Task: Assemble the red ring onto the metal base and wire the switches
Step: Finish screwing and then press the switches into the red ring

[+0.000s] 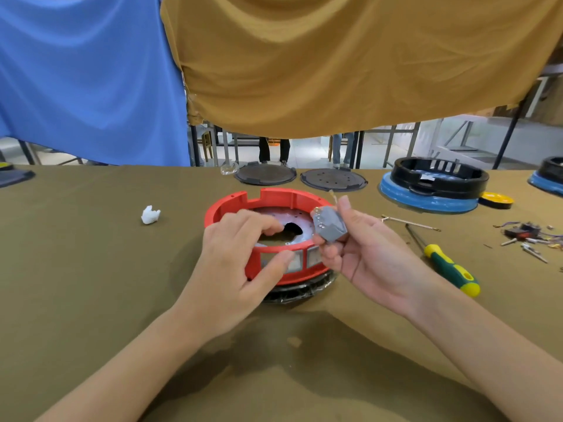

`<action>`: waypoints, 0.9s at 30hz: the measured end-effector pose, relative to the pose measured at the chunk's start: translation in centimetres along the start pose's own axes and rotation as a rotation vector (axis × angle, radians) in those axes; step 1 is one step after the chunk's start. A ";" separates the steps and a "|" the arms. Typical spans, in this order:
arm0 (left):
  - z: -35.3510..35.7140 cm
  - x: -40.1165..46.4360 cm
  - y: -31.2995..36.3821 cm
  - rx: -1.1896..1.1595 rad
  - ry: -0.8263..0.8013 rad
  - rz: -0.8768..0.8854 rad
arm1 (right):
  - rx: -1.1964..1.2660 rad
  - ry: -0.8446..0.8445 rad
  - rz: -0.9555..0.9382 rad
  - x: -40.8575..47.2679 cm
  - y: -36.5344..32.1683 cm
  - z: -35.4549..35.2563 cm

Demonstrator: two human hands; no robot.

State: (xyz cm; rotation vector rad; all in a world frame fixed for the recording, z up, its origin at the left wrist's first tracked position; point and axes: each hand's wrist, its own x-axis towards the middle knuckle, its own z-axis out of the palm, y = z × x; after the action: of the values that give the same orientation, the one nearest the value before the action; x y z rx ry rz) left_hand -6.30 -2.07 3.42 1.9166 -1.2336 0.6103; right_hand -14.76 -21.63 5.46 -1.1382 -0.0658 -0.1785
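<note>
Nearest the camera, two bare forearms reach over an olive-brown tablecloth (91, 269). The left hand (240, 254) grips the near wall of the red ring (225, 208), thumb pressed on the outside by a rectangular window and fingers curled over the rim into the inside. The ring sits at the middle of the table on the metal base (300, 289), whose dark edge shows under the ring's near right side, and a pale perforated plate with a dark hole shows inside it. The right hand (362, 254) pinches a small grey switch block (330, 223) between thumb and fingers, held just above the ring's right rim. To the right of that hand lies a green and yellow screwdriver (451, 268), and further right a scatter of small wires and terminals (530, 236). To the left, well apart from the ring, lies a crumpled white scrap (150, 214). Beyond the ring rest two dark round plates (265, 175), and at far right a black ring on a blue base (438, 181). Blue and mustard cloths hang behind the table.
</note>
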 end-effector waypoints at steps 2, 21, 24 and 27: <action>0.1 0.0 0.4 -0.035 -0.007 0.024 | -0.051 -0.056 -0.006 -0.2 0.6 0.9; 0.0 0.1 0.2 -0.420 -0.027 -0.194 | -0.868 -0.086 -0.428 -1.9 2.2 2.5; 0.0 0.2 0.4 -0.352 -0.035 -0.173 | -0.912 -0.057 -0.471 -1.7 2.4 2.3; -0.5 0.2 0.2 -0.298 -0.037 -0.156 | -0.648 -0.031 -0.361 -1.4 2.2 2.2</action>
State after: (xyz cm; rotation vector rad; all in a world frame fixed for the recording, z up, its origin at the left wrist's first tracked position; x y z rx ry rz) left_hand -6.37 -1.81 3.96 1.7577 -1.1151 0.2923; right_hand -15.67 -18.59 4.19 -1.7717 -0.2553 -0.5299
